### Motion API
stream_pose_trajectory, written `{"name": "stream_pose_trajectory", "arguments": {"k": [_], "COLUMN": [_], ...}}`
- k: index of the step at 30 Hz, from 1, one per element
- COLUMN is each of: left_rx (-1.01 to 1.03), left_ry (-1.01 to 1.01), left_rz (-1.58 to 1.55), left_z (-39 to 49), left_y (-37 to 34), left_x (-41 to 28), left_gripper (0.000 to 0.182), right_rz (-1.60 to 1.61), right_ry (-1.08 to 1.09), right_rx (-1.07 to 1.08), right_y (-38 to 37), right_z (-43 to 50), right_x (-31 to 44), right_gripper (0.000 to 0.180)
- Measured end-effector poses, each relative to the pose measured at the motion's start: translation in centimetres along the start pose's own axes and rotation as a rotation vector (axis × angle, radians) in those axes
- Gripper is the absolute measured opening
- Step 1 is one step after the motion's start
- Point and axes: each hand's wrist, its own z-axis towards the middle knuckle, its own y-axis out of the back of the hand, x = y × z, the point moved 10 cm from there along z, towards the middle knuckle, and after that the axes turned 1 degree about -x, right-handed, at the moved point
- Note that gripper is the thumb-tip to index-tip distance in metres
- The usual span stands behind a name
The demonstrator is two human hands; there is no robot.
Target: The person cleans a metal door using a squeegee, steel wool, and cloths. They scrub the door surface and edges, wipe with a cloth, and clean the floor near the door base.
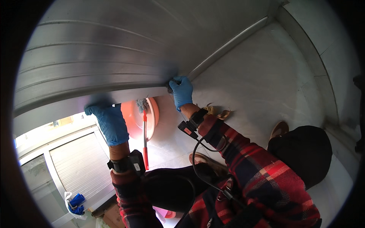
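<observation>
A grey metal door (128,62) with long grooves fills the upper left. My right hand (182,89), in a blue glove, is closed on a dark scouring pad (170,87) and holds it against the corner of the door's edge. My left hand (109,122), also gloved in blue, rests on the door's pale edge face (71,105) further left; its fingertips bend over the edge and are partly hidden. Between and below the hands, an orange plastic basin (155,114) stands on the floor, with a grey cloth (141,105) and a red-and-silver handled tool (145,134) leaning in it.
Yellowish rags or gloves (218,111) lie on the grey tiled floor (256,77) beside my right wrist. A white-framed slatted panel (82,162) is at lower left, with a blue item (77,203) near its base. Cardboard (114,218) and a pink item (162,213) lie at the bottom.
</observation>
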Motion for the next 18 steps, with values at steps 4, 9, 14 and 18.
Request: {"name": "stream_pose_trajectory", "arguments": {"k": [4, 9, 14, 18], "left_rx": [-0.035, -0.072, -0.094, -0.044], "left_ry": [0.01, -0.004, 0.015, -0.008], "left_rz": [0.028, 0.008, -0.027, 0.002], "left_z": [0.1, 0.2, 0.0, -0.7], "left_y": [0.4, 0.9, 0.6, -0.2], "left_x": [0.3, 0.3, 0.2, -0.1], "left_gripper": [0.077, 0.073, 0.075, 0.074], "right_rz": [0.225, -0.056, -0.085, -0.263], "right_ry": [-0.245, -0.113, -0.289, 0.017], "right_rx": [0.07, -0.039, 0.226, -0.093], "right_y": [0.2, 2.2, 0.9, 8.0], "right_z": [0.4, 1.0, 2.0, 7.0], "right_x": [-3.3, -2.9, -3.9, 1.3], "right_gripper": [0.013, 0.009, 0.012, 0.013]}}
